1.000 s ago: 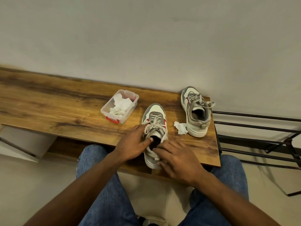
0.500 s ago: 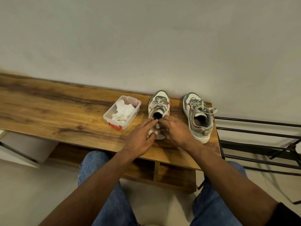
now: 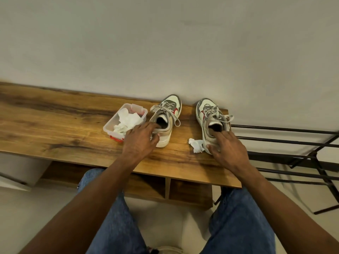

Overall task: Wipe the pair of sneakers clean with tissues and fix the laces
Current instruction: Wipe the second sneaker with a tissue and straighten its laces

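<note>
I am looking down on a wooden worktop (image 3: 55,125) running across the middle of the frame, against a pale wall. Two sneakers are standing on it, toes toward the wall. The left sneaker (image 3: 166,120) is sitting at centre frame, angled slightly, its laces lying loose over the tongue and side. The right sneaker (image 3: 211,121) is standing well apart from it, toward the right end of the worktop, laces also loose and spilling to the right.

My left hand (image 3: 139,140) is reaching to the heel of the left sneaker, fingers curling over the collar with the fingertips dipping into the opening and the thumb lying against the outer heel, so it is gripping the shoe's rim. My right hand (image 3: 227,149) is doing the same on the right sneaker: fingers are hooking into the opening while the thumb is pressing at the heel's outside.

A crumpled tissue (image 3: 196,145) is lying on the worktop just left of the right sneaker's heel, close to my right thumb. A clear plastic box (image 3: 110,128) holding more crumpled tissues is sitting just left of the left sneaker. A black metal rack (image 3: 293,143) is showing at the right edge.
</note>
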